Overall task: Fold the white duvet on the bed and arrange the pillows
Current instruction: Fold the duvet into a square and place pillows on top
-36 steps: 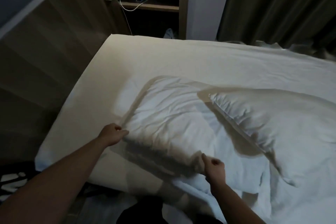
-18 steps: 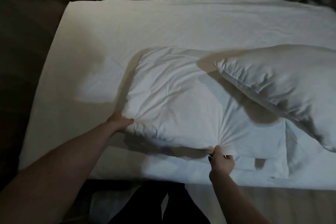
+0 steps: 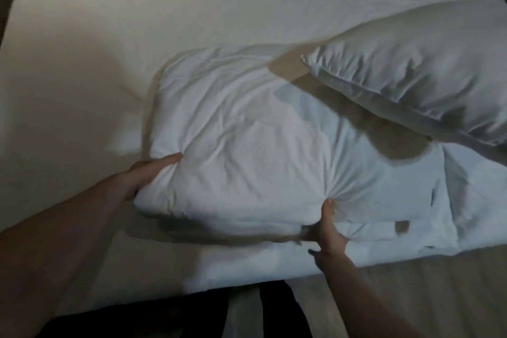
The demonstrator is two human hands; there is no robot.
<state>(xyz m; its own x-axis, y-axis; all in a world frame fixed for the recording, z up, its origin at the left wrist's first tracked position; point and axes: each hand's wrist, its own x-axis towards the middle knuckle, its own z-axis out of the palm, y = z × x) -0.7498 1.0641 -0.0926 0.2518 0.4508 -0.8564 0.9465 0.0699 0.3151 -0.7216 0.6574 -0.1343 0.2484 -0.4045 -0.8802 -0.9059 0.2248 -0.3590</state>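
A folded white duvet (image 3: 247, 145) lies as a thick bundle in the middle of the bed (image 3: 109, 35). My left hand (image 3: 148, 173) grips its near left corner, thumb on top and fingers hidden underneath. My right hand (image 3: 329, 230) pinches the near edge further right, and the fabric puckers at the thumb. The near edge of the bundle is raised off the sheet. A white pillow (image 3: 425, 74) lies at the right, its corner overlapping the duvet's far right part.
The cream sheet stretches to the left and far side of the bed. More white bedding (image 3: 480, 195) lies flat at the right near edge. A wooden floor (image 3: 439, 296) shows at the lower right, and my dark-clothed legs (image 3: 274, 310) stand against the bed's near edge.
The view has tipped down and closer to the bed. Both hands keep their hold on the duvet's near edge, which has lifted slightly and shifted toward me.
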